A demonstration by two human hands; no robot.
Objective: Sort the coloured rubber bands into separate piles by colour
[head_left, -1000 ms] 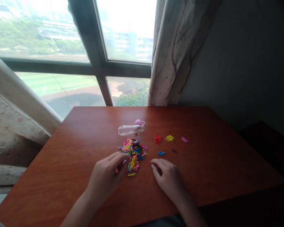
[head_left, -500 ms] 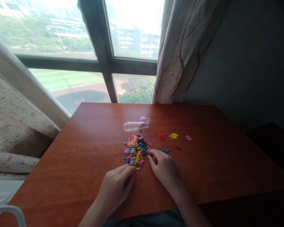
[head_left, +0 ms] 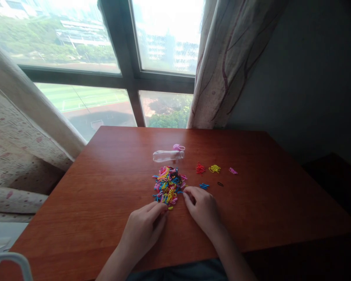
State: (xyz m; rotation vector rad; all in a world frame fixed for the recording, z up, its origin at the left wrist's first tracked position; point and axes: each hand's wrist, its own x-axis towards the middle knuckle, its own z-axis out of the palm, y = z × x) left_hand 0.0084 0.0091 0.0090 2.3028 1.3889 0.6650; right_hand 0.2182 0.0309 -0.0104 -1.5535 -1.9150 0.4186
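A mixed pile of small coloured rubber bands point(head_left: 167, 185) lies in the middle of the wooden table. My right hand point(head_left: 203, 208) is at the pile's right edge, thumb and forefinger pinched on a blue rubber band point(head_left: 180, 192). At the near edge of the pile rests my left hand point(head_left: 144, 224), its fingers closed together beside a yellow band point(head_left: 170, 208); what they hold, if anything, is hidden. Right of the pile are small groups of red bands point(head_left: 200, 168), yellow bands point(head_left: 214, 168), blue bands point(head_left: 204, 186) and pink bands point(head_left: 233, 171), plus a black band point(head_left: 220, 184).
Behind the pile a clear bottle point(head_left: 166, 156) lies on its side, with a pink cap point(head_left: 178, 147) by its neck. The table point(head_left: 105, 187) reaches back to a window between curtains point(head_left: 222, 70). A white curved rail point(head_left: 11, 257) shows at the lower left.
The blue band at my right fingertips shows more clearly now, at the pile's edge. Both hands have hardly moved, and the sorted groups are as before.
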